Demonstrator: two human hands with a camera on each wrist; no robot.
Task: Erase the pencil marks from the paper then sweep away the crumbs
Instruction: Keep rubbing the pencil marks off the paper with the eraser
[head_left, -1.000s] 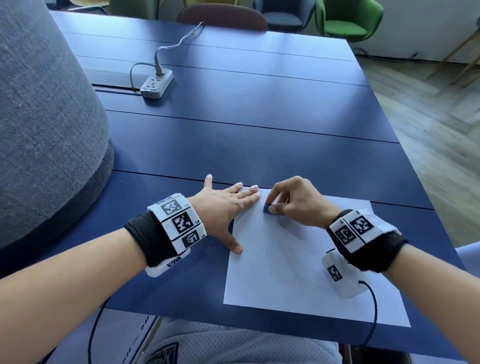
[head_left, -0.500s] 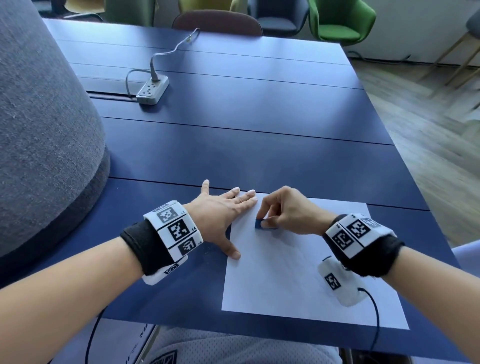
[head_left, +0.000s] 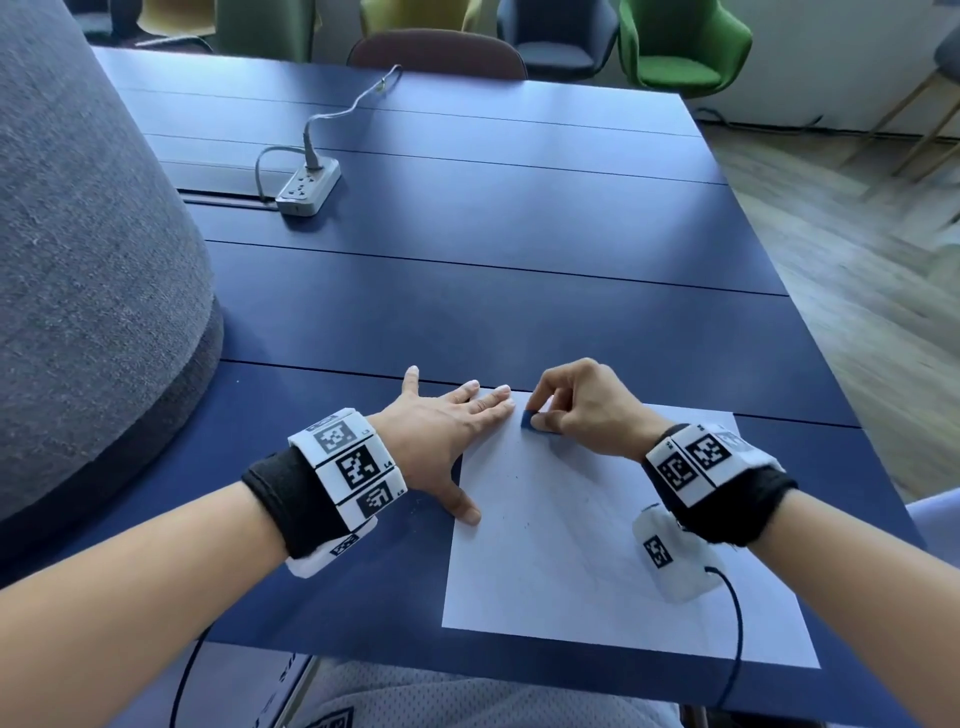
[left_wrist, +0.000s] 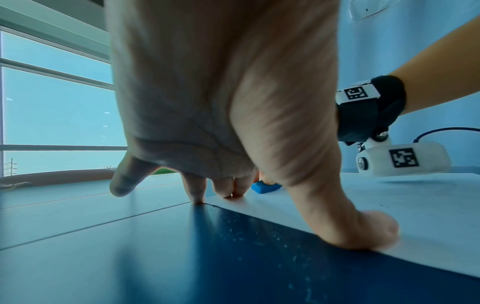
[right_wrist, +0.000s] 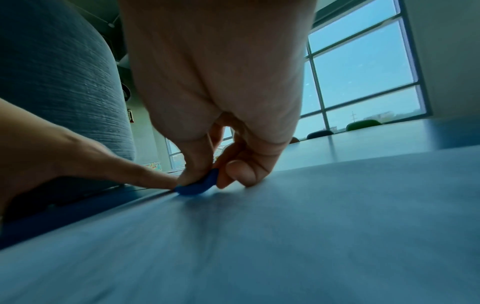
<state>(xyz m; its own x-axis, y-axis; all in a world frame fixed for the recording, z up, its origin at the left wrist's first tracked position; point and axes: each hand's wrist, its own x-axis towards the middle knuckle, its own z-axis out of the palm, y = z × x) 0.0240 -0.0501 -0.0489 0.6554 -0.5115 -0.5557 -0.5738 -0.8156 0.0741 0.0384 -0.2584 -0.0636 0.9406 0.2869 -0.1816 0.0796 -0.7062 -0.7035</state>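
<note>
A white sheet of paper (head_left: 597, 545) lies on the blue table (head_left: 493, 291) near its front edge, with faint pencil lines and a few dark crumbs (head_left: 511, 475) on it. My left hand (head_left: 447, 431) lies flat with straight fingers on the paper's far left corner, thumb (left_wrist: 369, 232) pressing the left edge. My right hand (head_left: 582, 405) pinches a small blue eraser (head_left: 530, 420) against the paper close to the left fingertips. The eraser (right_wrist: 197, 185) shows under the right thumb, and it (left_wrist: 265, 187) shows again beyond the left fingers.
A large grey fabric-covered form (head_left: 88, 249) stands at the table's left. A white power strip (head_left: 309, 189) with its cable lies at the far left of the table. Chairs (head_left: 680, 47) stand beyond the far edge. Wood floor (head_left: 857, 249) lies to the right.
The right hand has slid the eraser a little left and back on the paper's upper left part, close to the left fingertips. The left hand has stayed flat on the corner.
</note>
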